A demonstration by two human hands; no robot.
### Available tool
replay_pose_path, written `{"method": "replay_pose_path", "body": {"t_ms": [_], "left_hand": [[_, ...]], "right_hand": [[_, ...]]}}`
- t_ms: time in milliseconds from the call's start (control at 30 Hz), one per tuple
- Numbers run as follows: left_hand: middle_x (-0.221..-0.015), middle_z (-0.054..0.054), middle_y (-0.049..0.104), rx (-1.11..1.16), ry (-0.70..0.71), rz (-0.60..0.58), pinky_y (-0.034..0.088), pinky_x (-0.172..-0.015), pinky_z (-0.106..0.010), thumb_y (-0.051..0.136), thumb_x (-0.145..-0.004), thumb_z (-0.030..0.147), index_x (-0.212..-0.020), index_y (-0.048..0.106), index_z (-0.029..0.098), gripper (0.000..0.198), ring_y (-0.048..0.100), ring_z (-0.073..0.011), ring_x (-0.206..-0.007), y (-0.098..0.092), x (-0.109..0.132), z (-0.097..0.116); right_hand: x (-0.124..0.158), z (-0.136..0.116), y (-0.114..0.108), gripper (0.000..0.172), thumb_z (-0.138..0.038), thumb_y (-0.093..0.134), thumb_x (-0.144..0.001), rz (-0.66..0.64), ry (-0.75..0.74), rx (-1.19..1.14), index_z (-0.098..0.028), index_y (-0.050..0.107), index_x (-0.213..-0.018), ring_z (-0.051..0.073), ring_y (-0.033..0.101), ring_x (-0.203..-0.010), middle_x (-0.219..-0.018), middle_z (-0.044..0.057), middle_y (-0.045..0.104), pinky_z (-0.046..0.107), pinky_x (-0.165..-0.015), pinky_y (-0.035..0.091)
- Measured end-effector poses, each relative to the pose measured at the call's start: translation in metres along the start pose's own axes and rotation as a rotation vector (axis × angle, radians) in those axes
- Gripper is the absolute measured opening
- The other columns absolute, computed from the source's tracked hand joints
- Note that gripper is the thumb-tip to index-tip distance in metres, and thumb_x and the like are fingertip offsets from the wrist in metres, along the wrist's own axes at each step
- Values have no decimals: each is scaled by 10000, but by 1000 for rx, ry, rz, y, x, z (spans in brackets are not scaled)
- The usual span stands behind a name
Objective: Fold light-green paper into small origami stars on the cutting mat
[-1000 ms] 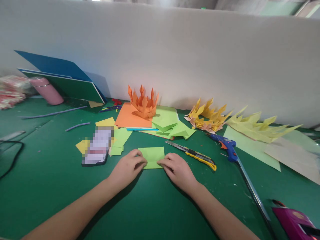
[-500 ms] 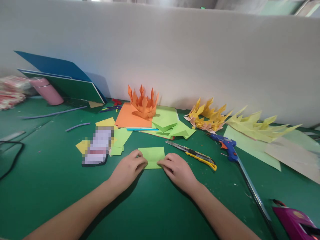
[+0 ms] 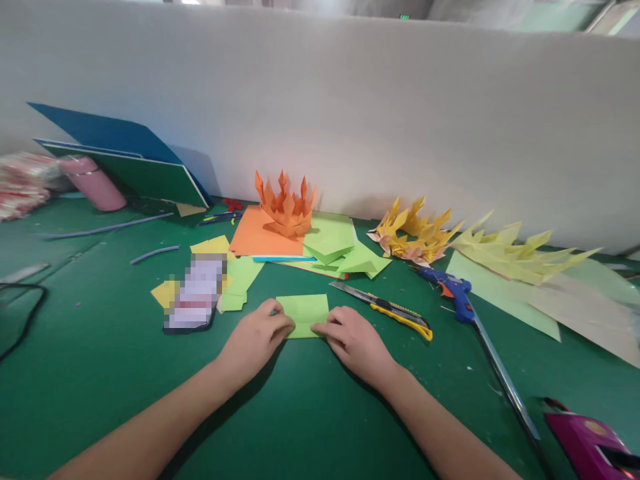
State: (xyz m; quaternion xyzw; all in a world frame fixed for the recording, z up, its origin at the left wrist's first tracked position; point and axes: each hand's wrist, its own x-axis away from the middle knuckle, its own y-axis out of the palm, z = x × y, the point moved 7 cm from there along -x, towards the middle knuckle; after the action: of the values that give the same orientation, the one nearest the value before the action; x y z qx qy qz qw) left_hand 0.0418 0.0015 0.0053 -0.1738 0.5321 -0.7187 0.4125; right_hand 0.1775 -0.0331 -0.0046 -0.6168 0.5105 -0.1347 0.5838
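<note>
A small light-green sheet of paper [image 3: 306, 310] lies flat on the green table between my hands, with a faint crease across it. My left hand [image 3: 257, 333] has its fingers pressed together on the paper's left edge near the lower corner. On the opposite side, my right hand [image 3: 356, 339] holds down the right edge, its index finger reaching inward over the sheet. Just beyond my right hand is a yellow utility knife [image 3: 395, 311] with its blade out. To the left of my left hand lies a phone [image 3: 197, 293] with a blurred screen.
An orange paper crown [image 3: 287, 210] stands on coloured sheets behind the paper. Further right are a yellow paper crown [image 3: 417, 233], a pale yellow spiked strip [image 3: 520, 253] and a blue glue gun [image 3: 457, 293]. A pink bottle [image 3: 95, 183] leans beside folders [image 3: 135, 177] at back left.
My right index finger has slid slightly left along the paper. My left hand stays in place, and the objects on the table have not moved.
</note>
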Motion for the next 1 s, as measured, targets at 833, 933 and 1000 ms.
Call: {"method": "replay_pose_path", "body": {"t_ms": [833, 933, 1000], "left_hand": [[-877, -9, 526, 7, -106, -51, 435, -633, -258, 466, -880, 201, -818, 568, 181, 121, 561, -138, -706, 0, -2, -5], [-849, -9, 521, 33, -68, -50, 440, -661, -263, 420, -904, 206, -804, 583, 182, 192, 563, -143, -733, -1, -2, -6], [-849, -14, 524, 30, -35, -58, 438, -658, -261, 399, -916, 206, -819, 600, 182, 224, 563, -145, -738, 1, -2, -6]], "right_hand": [[1, 1, 2, 226, -84, 500, -857, -30, 29, -1, -184, 679, -952, 174, 481, -724, -770, 53, 578, 269, -619, 379], [0, 0, 0, 224, -82, 507, -852, -36, 25, 15, -188, 680, -947, 173, 474, -723, -768, 50, 574, 270, -620, 376], [-1, -2, -3, 218, -89, 522, -846, -20, 23, 38, -201, 684, -942, 179, 473, -755, -792, 52, 568, 277, -646, 380]]}}
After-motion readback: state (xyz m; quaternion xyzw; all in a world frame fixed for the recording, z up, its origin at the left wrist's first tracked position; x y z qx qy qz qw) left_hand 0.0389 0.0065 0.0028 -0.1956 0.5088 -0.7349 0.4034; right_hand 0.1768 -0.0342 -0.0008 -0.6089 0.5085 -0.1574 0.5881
